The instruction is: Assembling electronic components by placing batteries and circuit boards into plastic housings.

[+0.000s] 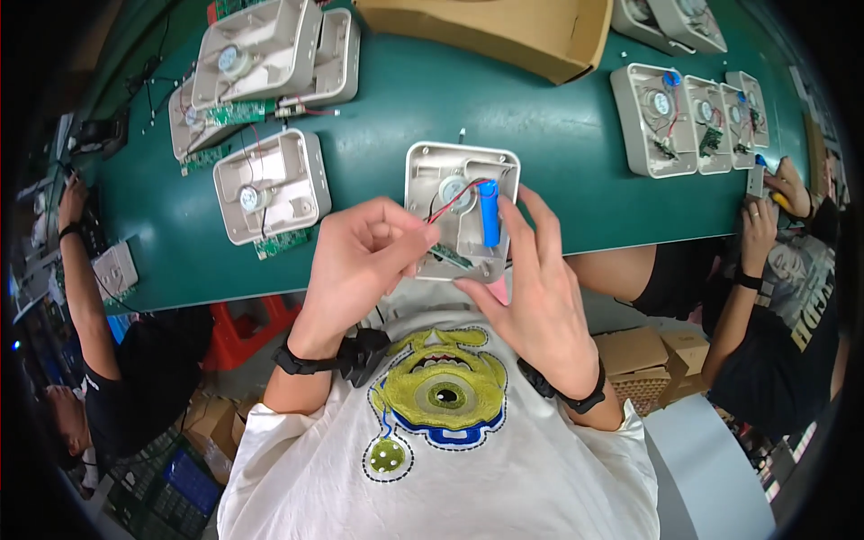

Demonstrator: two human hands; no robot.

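Note:
A light grey plastic housing is at the table's near edge in front of me, its open side up. Inside it are a round speaker, a blue cylindrical battery standing along the right wall, and a small green circuit board near the front. My left hand is closed in a pinch on thin red and black wires over the housing's left side; its fingertips partly hide the board. My right hand grips the housing's right side, thumb at the front corner and fingers beside the battery.
Another housing with a speaker lies at left, a green board beside it. Stacked housings stand behind it. A cardboard box is at the back. More housings line the right. Co-workers' arms reach in at both sides.

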